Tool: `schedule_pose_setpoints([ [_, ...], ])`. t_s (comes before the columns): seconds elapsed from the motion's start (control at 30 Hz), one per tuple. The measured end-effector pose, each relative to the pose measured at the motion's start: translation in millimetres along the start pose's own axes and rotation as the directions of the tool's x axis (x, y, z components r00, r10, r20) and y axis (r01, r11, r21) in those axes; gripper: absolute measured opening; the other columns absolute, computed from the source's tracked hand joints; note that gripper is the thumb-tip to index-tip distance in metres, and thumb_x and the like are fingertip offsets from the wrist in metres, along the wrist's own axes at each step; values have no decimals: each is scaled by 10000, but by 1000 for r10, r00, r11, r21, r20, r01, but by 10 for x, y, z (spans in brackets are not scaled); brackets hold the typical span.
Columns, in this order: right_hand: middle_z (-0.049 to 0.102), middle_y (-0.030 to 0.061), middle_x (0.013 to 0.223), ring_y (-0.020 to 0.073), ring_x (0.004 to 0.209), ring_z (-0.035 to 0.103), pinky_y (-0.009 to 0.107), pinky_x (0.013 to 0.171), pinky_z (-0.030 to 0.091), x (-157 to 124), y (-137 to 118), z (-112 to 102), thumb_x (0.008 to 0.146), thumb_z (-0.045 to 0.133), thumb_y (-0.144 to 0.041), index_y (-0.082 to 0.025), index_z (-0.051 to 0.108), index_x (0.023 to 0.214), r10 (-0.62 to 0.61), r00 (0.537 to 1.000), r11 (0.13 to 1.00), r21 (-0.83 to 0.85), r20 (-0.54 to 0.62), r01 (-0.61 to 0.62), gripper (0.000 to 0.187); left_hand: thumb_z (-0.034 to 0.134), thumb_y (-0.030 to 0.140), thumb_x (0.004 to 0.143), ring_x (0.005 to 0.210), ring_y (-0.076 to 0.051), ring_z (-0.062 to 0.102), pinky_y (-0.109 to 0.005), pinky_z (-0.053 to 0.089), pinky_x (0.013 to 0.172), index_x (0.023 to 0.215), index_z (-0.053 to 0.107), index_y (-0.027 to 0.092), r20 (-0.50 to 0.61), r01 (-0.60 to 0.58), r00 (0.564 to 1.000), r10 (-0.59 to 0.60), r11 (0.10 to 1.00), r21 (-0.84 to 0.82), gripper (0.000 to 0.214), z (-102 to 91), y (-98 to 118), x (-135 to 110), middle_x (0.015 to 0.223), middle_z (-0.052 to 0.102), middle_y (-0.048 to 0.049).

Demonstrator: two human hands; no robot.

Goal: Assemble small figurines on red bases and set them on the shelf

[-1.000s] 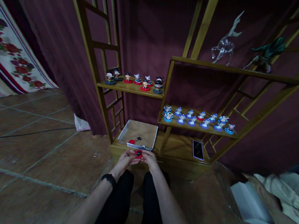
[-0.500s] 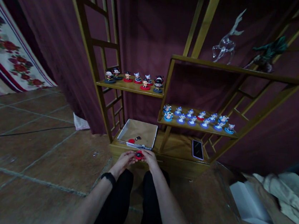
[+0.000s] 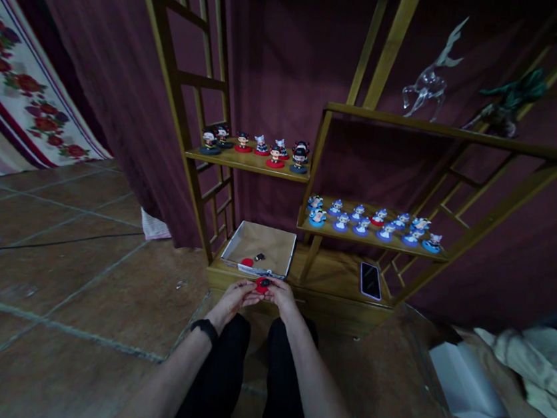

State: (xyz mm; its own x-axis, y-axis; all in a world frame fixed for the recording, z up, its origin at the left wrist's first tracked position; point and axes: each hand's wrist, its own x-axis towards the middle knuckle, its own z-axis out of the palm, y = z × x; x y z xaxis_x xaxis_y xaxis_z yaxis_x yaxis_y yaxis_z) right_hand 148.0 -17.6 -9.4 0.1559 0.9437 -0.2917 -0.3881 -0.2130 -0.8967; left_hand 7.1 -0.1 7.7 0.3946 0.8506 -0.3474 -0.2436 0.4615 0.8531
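In front of the shelf's lower edge, both hands meet at a small figurine (image 3: 263, 283) with a red round base and a black head. My left hand (image 3: 236, 296) pinches the red base from the left. My right hand (image 3: 279, 294) has its fingers closed round the black-topped part from the right. Just beyond them stands an open shallow cardboard box (image 3: 275, 241), holding a red round base (image 3: 247, 262) and a small dark-headed figure piece (image 3: 259, 257). Fine details of the held figurine are too small to make out.
Several figurines on red and dark bases line the upper left shelf (image 3: 248, 161). Purple and blue-based ones stand on the lower right shelf (image 3: 370, 238). A phone (image 3: 370, 280) lies at the right. A glass deer (image 3: 428, 85) stands higher up. White boxes (image 3: 469, 385) lie on the floor.
The figurine has turned in my fingers, so more of its red base shows at the left and the black part sits to the right. The view has shifted slightly.
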Motion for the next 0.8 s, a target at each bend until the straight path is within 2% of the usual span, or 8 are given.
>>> schedule_pose_setpoints([
  [0.1, 605, -22, 506, 70, 420, 492, 214, 485, 429, 22, 7, -10, 548, 619, -219, -169, 680, 831, -5, 1000, 1000, -28, -24, 4, 294, 676, 264, 653, 579, -141, 634, -212, 472, 523, 773, 562, 128, -10, -19, 1000, 19, 999, 44, 213, 3, 12, 5, 655, 662, -58],
  [0.2, 614, -16, 514, 66, 417, 483, 202, 461, 404, 19, 10, -21, 541, 604, -211, -170, 689, 835, -12, 1000, 999, -53, 10, 13, 309, 677, 316, 641, 487, -105, 589, -173, 398, 438, 777, 585, 121, -11, -52, 999, 53, 996, 74, 255, -12, 5, 26, 584, 637, -32],
  [0.33, 619, -9, 531, 58, 419, 480, 186, 445, 378, 20, 23, -31, 550, 594, -221, -161, 689, 833, -14, 999, 997, -76, 52, 18, 305, 670, 285, 638, 408, -80, 532, -158, 342, 389, 717, 585, 112, 2, -62, 998, 63, 992, 108, 208, -42, -14, 45, 483, 587, -6],
  [0.43, 619, -7, 535, 56, 411, 473, 188, 442, 380, 48, 43, -31, 562, 601, -238, -156, 689, 803, -11, 999, 997, -78, 44, 15, 270, 657, 242, 639, 446, -98, 571, -168, 390, 422, 705, 572, 120, -17, -51, 998, 53, 995, 90, 163, -40, -13, 28, 529, 618, -24],
  [0.6, 608, -16, 510, 71, 418, 504, 206, 472, 424, 63, 56, -16, 566, 637, -244, -164, 671, 798, 10, 1000, 1000, -26, -20, -11, 248, 656, 197, 639, 562, -140, 633, -228, 501, 565, 709, 549, 122, -19, -23, 1000, 23, 1000, 13, 148, -5, 5, -16, 624, 660, -63],
  [0.8, 650, 6, 619, 94, 515, 577, 230, 554, 454, -26, 0, 1, 573, 665, -289, -174, 644, 828, 19, 996, 1000, 3, 88, -20, 280, 662, 155, 644, 628, -159, 653, -266, 533, 665, 706, 519, 120, -18, -36, 999, 35, 995, -88, 160, -6, 1, -16, 697, 673, -93],
])
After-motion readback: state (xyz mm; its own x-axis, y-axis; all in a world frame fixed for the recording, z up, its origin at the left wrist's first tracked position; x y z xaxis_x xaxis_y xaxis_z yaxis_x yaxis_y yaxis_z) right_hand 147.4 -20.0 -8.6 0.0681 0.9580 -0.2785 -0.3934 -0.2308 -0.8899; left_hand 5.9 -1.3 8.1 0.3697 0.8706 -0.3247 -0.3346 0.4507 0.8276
